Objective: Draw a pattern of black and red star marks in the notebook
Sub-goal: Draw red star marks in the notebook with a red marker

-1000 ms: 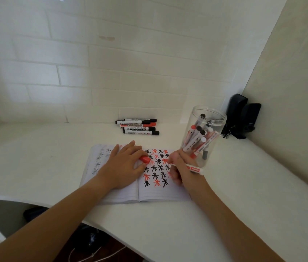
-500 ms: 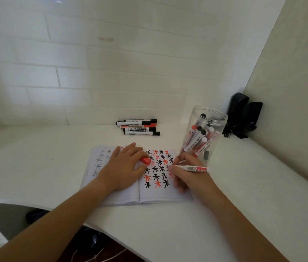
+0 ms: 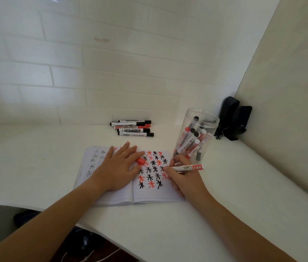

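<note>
Fingers (image 3: 176,163) of your right hand (image 3: 185,178) are curled round a red marker (image 3: 187,168), pinching it near the tip. The marker lies almost level, its tip at the right edge of the notebook's right page and its labelled barrel sticking out to the right. Your left hand (image 3: 117,167) lies flat on the notebook (image 3: 149,195), fingers straight and spread across the fold, pressing the pages down. A red cap (image 3: 140,161) sits between your left thumb and forefinger; you cannot tell from this view whether they pinch it or merely touch it.

The notebook lies open on the white counter (image 3: 234,195), near its front edge. Its right page carries rows of black and red star marks (image 3: 152,169), and its lower lines are blank. On the left page only faint grey stars (image 3: 94,163) show beside your hand.

Just right of the notebook, behind your right hand, stands a clear jar (image 3: 196,135) holding many markers, upright or leaning. Farther back, by the tiled wall, five markers (image 3: 132,128) lie side by side, four with black caps and one with red. A black object (image 3: 234,118) stands in the far right corner of the counter, against the wall.
</note>
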The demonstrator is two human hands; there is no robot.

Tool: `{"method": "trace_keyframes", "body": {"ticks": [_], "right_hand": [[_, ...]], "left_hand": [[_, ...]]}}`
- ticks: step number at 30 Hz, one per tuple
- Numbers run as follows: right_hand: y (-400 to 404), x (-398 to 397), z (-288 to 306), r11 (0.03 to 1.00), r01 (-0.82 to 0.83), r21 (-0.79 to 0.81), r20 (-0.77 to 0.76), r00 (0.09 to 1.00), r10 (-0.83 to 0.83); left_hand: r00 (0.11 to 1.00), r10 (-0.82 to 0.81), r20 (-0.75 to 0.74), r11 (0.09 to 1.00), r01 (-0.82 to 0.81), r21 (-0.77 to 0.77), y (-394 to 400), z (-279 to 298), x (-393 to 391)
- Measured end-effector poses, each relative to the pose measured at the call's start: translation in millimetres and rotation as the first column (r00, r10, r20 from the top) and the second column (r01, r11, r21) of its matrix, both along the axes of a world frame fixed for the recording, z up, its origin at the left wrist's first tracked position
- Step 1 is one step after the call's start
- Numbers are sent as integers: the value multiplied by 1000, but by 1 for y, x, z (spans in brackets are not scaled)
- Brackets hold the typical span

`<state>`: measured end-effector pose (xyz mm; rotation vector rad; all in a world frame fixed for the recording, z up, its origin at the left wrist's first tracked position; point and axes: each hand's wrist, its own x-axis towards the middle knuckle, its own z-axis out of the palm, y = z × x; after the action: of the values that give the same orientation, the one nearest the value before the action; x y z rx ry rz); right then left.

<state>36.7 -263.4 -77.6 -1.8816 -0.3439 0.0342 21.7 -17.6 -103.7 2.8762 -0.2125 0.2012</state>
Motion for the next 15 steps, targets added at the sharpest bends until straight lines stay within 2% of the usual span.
{"method": "trace_keyframes", "body": {"ticks": [3, 7, 10, 15], "right_hand": [[-6, -4, 3, 994, -72, 87, 6, 997, 72], [-6, -7, 6, 985, -81, 152, 13, 997, 79], [-9, -10, 7, 995, -47, 91, 8, 999, 46], [-19, -15, 4, 994, -3, -109, -1, 1000, 3]], "left_hand": [[1000, 0, -4, 1000, 0, 7, 0, 0, 0], [1000, -1, -22, 1000, 1, 0, -1, 1, -1], [1000, 0, -18, 1000, 0, 8, -1, 1, -2], [1000, 1, -25, 1000, -1, -4, -2, 3, -2]]}}
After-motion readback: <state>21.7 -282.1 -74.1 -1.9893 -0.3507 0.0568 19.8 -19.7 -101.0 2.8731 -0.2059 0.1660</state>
